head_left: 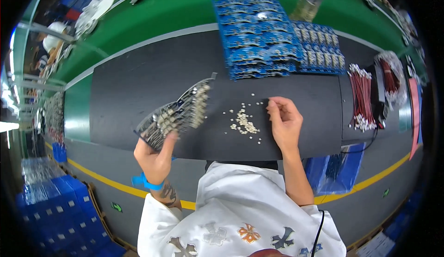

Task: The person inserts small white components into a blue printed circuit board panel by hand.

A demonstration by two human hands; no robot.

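Observation:
A circuit board panel (178,111) with rows of pale connectors is tilted up off the black mat, blurred by motion. My left hand (156,159), with a blue band at the wrist, is closed on its near left corner. Small white connectors (245,122) lie in a loose pile on the mat, just right of the panel. Beside the pile, my right hand (286,120) has its fingers curled with thumb and forefinger close together. Whatever may be pinched there is too small to make out.
Stacked blue circuit board panels (259,35) stand at the back, with smaller panels bearing white connectors (319,46) beside them. Red wire bundles (362,95) lie at right, near a plastic bag (392,79). Blue bins (64,211) sit on the floor at left. Other people work far left.

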